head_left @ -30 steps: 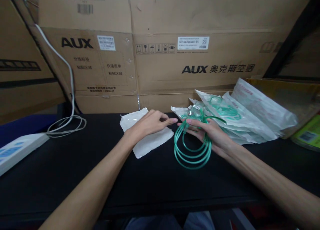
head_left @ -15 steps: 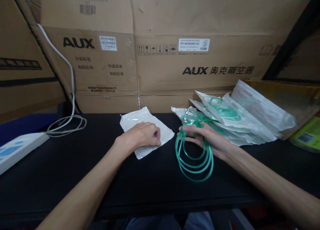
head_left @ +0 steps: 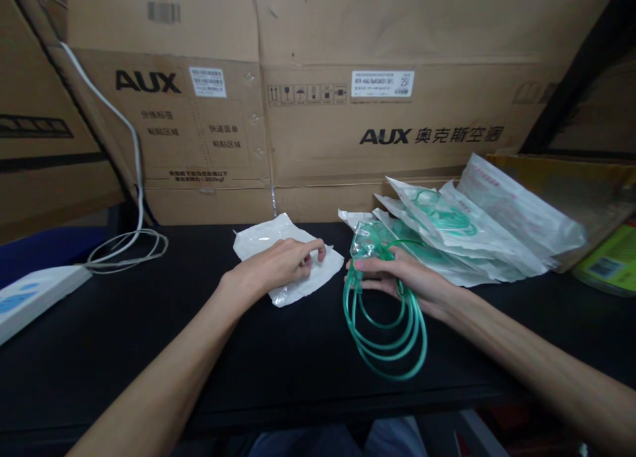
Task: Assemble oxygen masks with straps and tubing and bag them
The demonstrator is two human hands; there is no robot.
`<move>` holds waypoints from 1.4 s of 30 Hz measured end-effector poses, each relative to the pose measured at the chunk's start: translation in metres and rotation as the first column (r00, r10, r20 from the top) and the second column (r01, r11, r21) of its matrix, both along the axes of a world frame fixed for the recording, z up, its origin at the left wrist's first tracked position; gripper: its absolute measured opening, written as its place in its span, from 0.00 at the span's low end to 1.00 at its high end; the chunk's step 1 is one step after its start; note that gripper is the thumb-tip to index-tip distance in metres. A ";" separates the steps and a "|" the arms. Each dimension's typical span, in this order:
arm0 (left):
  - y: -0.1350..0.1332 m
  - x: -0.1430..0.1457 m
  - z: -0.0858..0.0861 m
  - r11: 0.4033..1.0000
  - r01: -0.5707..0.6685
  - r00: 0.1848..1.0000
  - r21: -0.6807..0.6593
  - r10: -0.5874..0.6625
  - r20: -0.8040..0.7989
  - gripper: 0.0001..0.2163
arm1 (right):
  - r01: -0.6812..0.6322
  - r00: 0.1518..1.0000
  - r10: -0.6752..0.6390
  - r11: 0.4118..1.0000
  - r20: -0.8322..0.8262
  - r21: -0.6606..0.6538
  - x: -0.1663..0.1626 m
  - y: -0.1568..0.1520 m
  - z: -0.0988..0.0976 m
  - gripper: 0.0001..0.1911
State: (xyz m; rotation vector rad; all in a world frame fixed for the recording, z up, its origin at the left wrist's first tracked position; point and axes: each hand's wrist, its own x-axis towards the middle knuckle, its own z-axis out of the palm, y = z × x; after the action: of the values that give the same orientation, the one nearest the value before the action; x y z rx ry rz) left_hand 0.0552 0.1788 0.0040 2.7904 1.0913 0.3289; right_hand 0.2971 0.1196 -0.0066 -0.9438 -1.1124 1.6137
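Black tabletop (head_left: pixel 298 364), green tubing (head_left: pixel 385 327).
Right hand (head_left: pixel 407 273) closed on tubing; left hand (head_left: pixel 283 265) half-curled over white pouch (head_left: pixel 304 290), hold unclear.

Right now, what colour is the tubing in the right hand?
The tubing is green, best seen in the head view.

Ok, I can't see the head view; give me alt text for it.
Right hand holding looped green tubing and a clear mask; left hand, fingers partly curled, over a white pouch on a black table. More pouches pile up at right, a power strip lies far left, and cardboard stands behind.
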 end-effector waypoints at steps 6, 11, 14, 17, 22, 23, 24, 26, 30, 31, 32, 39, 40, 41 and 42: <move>-0.002 0.002 -0.001 1.000 -0.005 1.000 -0.027 0.004 -0.030 0.13 | 0.010 1.000 -0.010 0.999 0.017 -0.036 -0.002 -0.002 -0.002 0.16; -0.006 0.008 -0.006 0.998 -0.060 0.998 0.017 0.061 -0.017 0.17 | 0.036 0.999 -0.033 0.997 0.037 -0.068 -0.003 -0.004 -0.003 0.22; -0.008 0.011 -0.008 0.996 -0.066 0.998 0.059 0.064 0.026 0.22 | -0.048 0.998 0.050 0.997 0.028 -0.059 -0.004 -0.005 -0.003 0.24; -0.011 0.017 -0.009 0.989 -0.088 0.992 0.117 0.077 0.097 0.29 | -0.126 0.992 0.127 0.991 0.026 -0.045 -0.006 -0.007 -0.003 0.28; -0.018 0.030 -0.008 0.964 -0.104 0.977 0.245 0.053 0.205 0.19 | -0.169 0.984 0.170 0.985 0.045 -0.032 -0.008 -0.007 -0.005 0.23; -0.019 0.033 -0.008 0.956 -0.110 0.976 0.270 0.053 0.212 0.15 | -0.174 0.983 0.175 0.984 0.048 -0.028 -0.008 -0.006 -0.006 0.21; -0.020 0.035 -0.008 0.950 -0.121 0.974 0.288 0.058 0.217 0.12 | -0.178 0.983 0.179 0.984 0.050 -0.026 -0.008 -0.006 -0.006 0.20; -0.021 0.037 -0.008 0.942 -0.148 0.970 0.302 0.078 0.231 0.10 | -0.188 0.980 0.189 0.982 0.056 -0.025 -0.008 -0.005 -0.007 0.18; -0.023 0.039 -0.009 0.942 -0.157 0.962 0.298 0.078 0.261 0.11 | -0.176 0.981 0.180 0.983 0.074 -0.061 -0.009 -0.005 -0.007 0.17; -0.023 0.039 -0.009 0.944 -0.156 0.959 0.292 0.074 0.272 0.11 | -0.176 0.980 0.182 0.981 0.080 -0.078 -0.009 -0.005 -0.007 0.17; -0.024 0.040 -0.009 0.945 -0.156 0.955 0.287 0.071 0.287 0.11 | -0.174 0.979 0.183 0.980 0.086 -0.098 -0.009 -0.005 -0.006 0.17; -0.023 0.043 -0.013 0.935 -0.234 0.907 0.267 0.111 0.407 0.10 | -0.147 0.976 0.171 0.975 0.138 -0.166 -0.006 -0.006 -0.003 0.23; -0.023 0.043 -0.013 0.932 -0.246 0.897 0.266 0.115 0.428 0.10 | -0.152 0.973 0.176 0.975 0.146 -0.164 -0.005 -0.006 -0.003 0.23; -0.023 0.044 -0.013 0.930 -0.253 0.889 0.268 0.114 0.443 0.10 | -0.159 0.971 0.183 0.974 0.152 -0.159 -0.005 -0.006 -0.003 0.23; -0.023 0.044 -0.012 0.928 -0.256 0.884 0.270 0.112 0.454 0.09 | -0.166 0.970 0.189 0.974 0.156 -0.153 -0.005 -0.006 -0.003 0.23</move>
State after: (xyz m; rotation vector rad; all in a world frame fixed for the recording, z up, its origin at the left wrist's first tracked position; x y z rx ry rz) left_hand 0.0989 0.1556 -0.0083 2.6604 1.2817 1.1881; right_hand 0.2926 0.1137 -0.0096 -1.1158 -1.2425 1.8019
